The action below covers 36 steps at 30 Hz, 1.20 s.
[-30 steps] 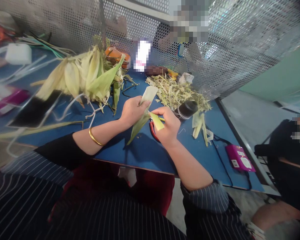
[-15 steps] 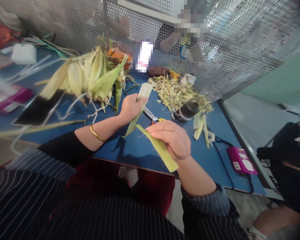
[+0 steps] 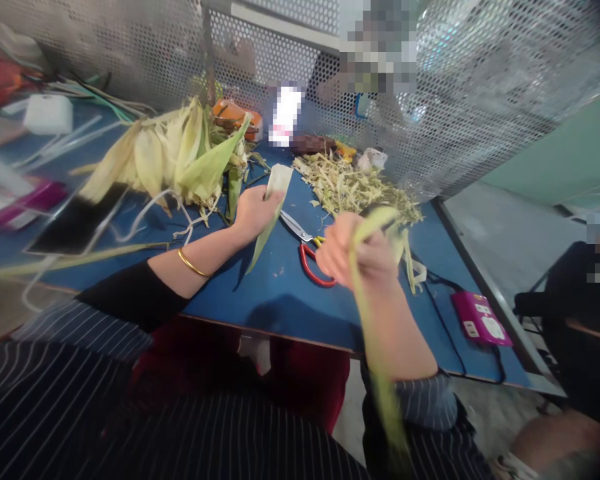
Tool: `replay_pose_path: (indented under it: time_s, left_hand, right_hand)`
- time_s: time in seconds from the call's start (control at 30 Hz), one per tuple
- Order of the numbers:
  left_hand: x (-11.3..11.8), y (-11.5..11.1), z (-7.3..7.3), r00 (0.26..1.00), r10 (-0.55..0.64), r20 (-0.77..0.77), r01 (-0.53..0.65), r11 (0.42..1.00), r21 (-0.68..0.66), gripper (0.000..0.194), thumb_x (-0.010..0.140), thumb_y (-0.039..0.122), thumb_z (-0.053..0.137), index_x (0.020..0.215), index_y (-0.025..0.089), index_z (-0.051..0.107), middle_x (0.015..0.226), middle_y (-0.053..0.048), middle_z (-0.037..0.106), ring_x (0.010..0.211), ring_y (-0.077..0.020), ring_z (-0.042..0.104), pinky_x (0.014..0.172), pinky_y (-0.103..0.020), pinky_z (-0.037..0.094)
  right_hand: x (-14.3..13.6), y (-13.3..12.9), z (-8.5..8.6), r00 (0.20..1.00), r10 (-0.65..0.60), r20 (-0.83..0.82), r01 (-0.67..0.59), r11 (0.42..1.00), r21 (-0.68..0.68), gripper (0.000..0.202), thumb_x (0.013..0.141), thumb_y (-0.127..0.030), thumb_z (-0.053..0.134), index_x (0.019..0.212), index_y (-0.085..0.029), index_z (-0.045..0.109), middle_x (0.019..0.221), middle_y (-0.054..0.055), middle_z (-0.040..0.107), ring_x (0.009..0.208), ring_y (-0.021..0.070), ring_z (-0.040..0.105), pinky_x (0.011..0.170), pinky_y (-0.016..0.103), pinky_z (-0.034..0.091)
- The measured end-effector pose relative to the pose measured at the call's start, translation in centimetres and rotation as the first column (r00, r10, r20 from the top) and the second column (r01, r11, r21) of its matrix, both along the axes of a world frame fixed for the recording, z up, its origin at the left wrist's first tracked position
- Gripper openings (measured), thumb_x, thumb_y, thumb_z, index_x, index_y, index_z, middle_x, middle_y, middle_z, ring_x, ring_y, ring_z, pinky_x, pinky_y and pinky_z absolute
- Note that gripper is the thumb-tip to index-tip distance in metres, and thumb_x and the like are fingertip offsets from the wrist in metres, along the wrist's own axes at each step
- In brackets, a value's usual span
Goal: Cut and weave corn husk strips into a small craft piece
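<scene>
My left hand (image 3: 255, 212) is closed around a pale strip of corn husk (image 3: 266, 235), whose lower end tapers toward the blue table (image 3: 290, 300). To the right, my right hand (image 3: 350, 250) is smeared by motion but closed on a second, long green corn husk strip (image 3: 367, 320). That strip loops over the hand and trails down along my forearm. Between the hands lie scissors (image 3: 297, 229) with one red and one yellow handle, my right fingers close to the handles. Behind the right hand, a dark spool is mostly hidden.
Large corn husks (image 3: 180, 157) are heaped at left, beside a dark flat item (image 3: 75, 223). Shredded husk (image 3: 343, 183) is piled at the back. A pink power strip (image 3: 480, 318) with a cable sits right. A perforated metal screen (image 3: 280, 53) borders the back; a person (image 3: 575, 313) sits right.
My right hand has moved right and slightly up, carrying its husk strip away from the left hand's strip. The scissors' handles are now uncovered. My left hand has barely shifted.
</scene>
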<state>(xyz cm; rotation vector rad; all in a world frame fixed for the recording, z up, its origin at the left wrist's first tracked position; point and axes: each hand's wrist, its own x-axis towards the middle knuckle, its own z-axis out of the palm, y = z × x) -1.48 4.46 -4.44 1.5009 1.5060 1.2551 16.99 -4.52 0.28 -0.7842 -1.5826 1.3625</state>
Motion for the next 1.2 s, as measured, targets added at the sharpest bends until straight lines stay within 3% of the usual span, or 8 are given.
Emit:
replay_pose_path:
  time_s: [0.17,0.27,0.37,0.43,0.53,0.67,0.9,1.2]
  left_hand:
    - [0.5,-1.1,0.2,0.995,-0.103,0.014,0.103,0.994,0.030,0.037,0.080,0.048,0.053,0.071,0.014,0.064,0.061,0.000,0.053,0.058,-0.0120,0.043,0.051,-0.022,0.033]
    - [0.7,-1.9,0.6,0.991,-0.128,0.025,0.128,0.991,0.028,0.038,0.079,0.049,0.054,0.072,0.013,0.064,0.061,0.000,0.054,0.058,-0.0116,0.044,0.050,-0.022,0.033]
    - [1.0,-2.5,0.8,0.982,-0.180,0.054,0.180,0.984,0.015,0.037,0.079,0.048,0.056,0.072,0.013,0.064,0.062,-0.001,0.056,0.057,-0.0113,0.046,0.050,-0.021,0.034]
    - [1.3,-3.0,0.7,0.969,-0.232,0.087,0.233,0.972,0.004,0.037,0.080,0.049,0.055,0.072,0.013,0.064,0.061,0.000,0.056,0.055,-0.0107,0.045,0.048,-0.021,0.033]
    - [1.9,-3.7,0.4,0.947,-0.315,0.068,0.315,0.949,0.010,0.038,0.080,0.050,0.056,0.066,0.014,0.061,0.055,0.001,0.051,0.050,-0.0088,0.040,0.045,-0.021,0.028]
    - [2.4,-4.4,0.3,0.897,-0.437,0.068,0.437,0.899,0.012,0.037,0.078,0.049,0.061,0.065,0.014,0.060,0.055,0.002,0.051,0.049,-0.0077,0.040,0.045,-0.022,0.028]
    - [2.0,-4.2,1.2,0.895,-0.379,0.235,0.359,0.925,0.126,0.030,0.076,0.043,0.066,0.077,0.013,0.067,0.071,-0.002,0.064,0.061,-0.0093,0.051,0.057,-0.022,0.040]
    - [1.5,-4.0,1.7,0.892,-0.398,0.212,0.394,0.917,0.065,0.024,0.077,0.035,0.061,0.079,0.013,0.071,0.067,-0.004,0.065,0.057,-0.0107,0.052,0.054,-0.023,0.040]
  right_hand:
    - [-0.2,3.6,-2.9,0.788,-0.406,0.463,0.407,0.908,0.104,0.022,0.074,-0.032,0.066,0.089,-0.020,0.056,0.061,-0.003,0.059,0.049,0.0126,0.054,0.055,0.029,0.046]
    - [0.2,4.6,-4.0,0.639,-0.403,0.655,0.347,0.911,0.223,0.028,0.075,-0.031,0.066,0.099,-0.018,0.060,0.069,0.000,0.065,0.061,0.0159,0.059,0.064,0.032,0.047]
    - [0.1,4.6,-4.1,0.545,-0.566,0.619,0.391,0.824,0.410,0.039,0.075,-0.040,0.067,0.106,-0.017,0.061,0.082,0.004,0.068,0.067,0.0169,0.059,0.071,0.035,0.048]
    - [-0.2,4.3,-3.8,0.600,-0.650,0.467,0.469,0.758,0.453,0.039,0.077,-0.043,0.066,0.106,-0.017,0.061,0.087,0.005,0.068,0.067,0.0155,0.059,0.071,0.034,0.049]
    - [-0.6,4.2,-3.5,0.750,-0.630,0.201,0.563,0.768,0.306,0.030,0.078,-0.039,0.065,0.097,-0.017,0.061,0.080,0.002,0.065,0.066,0.0133,0.060,0.064,0.029,0.050]
    - [-0.8,4.2,-3.2,0.756,-0.654,0.027,0.634,0.743,0.215,0.016,0.078,-0.032,0.065,0.082,-0.018,0.059,0.066,-0.003,0.060,0.060,0.0105,0.057,0.058,0.025,0.049]
    - [-1.3,3.3,-3.6,0.811,-0.559,0.172,0.494,0.813,0.308,0.018,0.078,-0.036,0.067,0.079,-0.019,0.061,0.065,-0.002,0.061,0.058,0.0109,0.056,0.060,0.028,0.050]
    - [-1.4,2.8,-3.2,0.775,-0.594,0.214,0.485,0.777,0.400,0.014,0.080,-0.032,0.065,0.082,-0.019,0.061,0.068,-0.002,0.061,0.059,0.0103,0.054,0.060,0.026,0.045]
